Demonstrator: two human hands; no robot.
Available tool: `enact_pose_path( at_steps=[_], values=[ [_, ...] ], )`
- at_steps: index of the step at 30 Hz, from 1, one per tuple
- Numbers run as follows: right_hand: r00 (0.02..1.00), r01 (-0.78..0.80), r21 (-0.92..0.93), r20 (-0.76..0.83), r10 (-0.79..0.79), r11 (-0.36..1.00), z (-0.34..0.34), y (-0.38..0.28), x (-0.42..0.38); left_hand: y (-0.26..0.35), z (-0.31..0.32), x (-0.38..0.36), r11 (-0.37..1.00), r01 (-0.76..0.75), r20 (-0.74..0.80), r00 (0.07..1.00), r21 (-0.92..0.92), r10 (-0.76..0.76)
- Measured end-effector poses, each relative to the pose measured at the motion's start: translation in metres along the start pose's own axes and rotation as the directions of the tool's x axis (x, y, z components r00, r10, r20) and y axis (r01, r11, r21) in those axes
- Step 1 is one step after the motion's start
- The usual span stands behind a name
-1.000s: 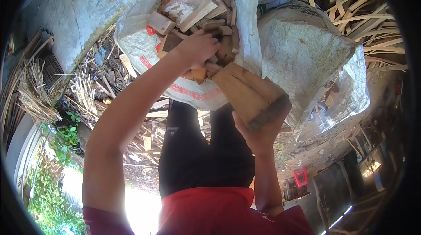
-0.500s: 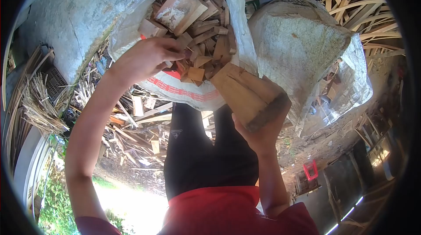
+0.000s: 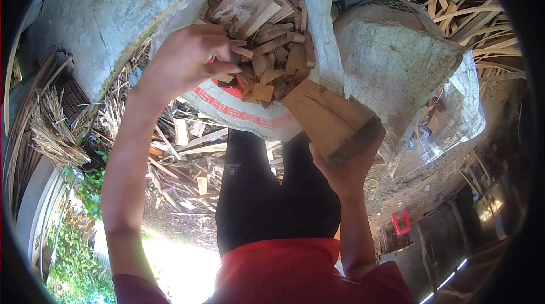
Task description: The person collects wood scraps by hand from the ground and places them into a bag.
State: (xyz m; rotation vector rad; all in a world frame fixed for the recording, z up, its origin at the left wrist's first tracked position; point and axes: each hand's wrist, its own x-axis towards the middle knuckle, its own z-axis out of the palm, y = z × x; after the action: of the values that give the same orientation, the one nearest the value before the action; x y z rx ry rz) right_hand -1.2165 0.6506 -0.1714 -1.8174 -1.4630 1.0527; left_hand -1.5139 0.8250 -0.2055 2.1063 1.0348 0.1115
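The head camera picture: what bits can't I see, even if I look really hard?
In the head view:
Right hand: most of its fingers are hidden behind the big wooden block it holds.
Feet: hidden by the open sack.
Inside bottom of the sack: covered by the wood scraps.
Red print on the sack: too small to read clearly.
Left sleeve: cut off by the bottom edge.

White glare — black, curved edges

The left grip gapes farther out; the right grip clasps closer in.
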Motion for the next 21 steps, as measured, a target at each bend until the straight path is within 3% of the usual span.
enact_pose_path(
  at_steps=[5, 7, 9, 14, 21],
  values=[
    [1.0, -0.01, 0.029, 0.003, 0.01, 1.0, 0.0, 0.001, -0.003, 0.011, 0.054, 0.045, 0.979, 0.2, 0.264, 0.947, -0.048, -0.181],
    [0.999, -0.035, 0.046, -0.004, 0.035, 0.998, 0.0, 0.002, -0.005, 0.004, 0.107, 0.055, 0.976, 0.213, 0.144, 0.968, -0.048, -0.204],
    [0.995, -0.099, 0.062, -0.011, 0.099, 0.993, 0.0, 0.003, -0.008, 0.006, 0.141, 0.076, 0.922, 0.383, 0.306, 0.872, 0.062, -0.382],
    [1.0, -0.025, -0.005, -0.006, 0.025, 1.0, -0.003, 0.007, -0.013, 0.013, 0.205, 0.102, 0.856, 0.517, 0.267, 0.825, 0.004, -0.499],
    [1.0, -0.002, 0.128, 0.007, 0.002, 0.992, -0.008, 0.01, -0.016, 0.033, 0.191, 0.111, 0.773, 0.634, 0.37, 0.712, 0.028, -0.597]
  ],
)
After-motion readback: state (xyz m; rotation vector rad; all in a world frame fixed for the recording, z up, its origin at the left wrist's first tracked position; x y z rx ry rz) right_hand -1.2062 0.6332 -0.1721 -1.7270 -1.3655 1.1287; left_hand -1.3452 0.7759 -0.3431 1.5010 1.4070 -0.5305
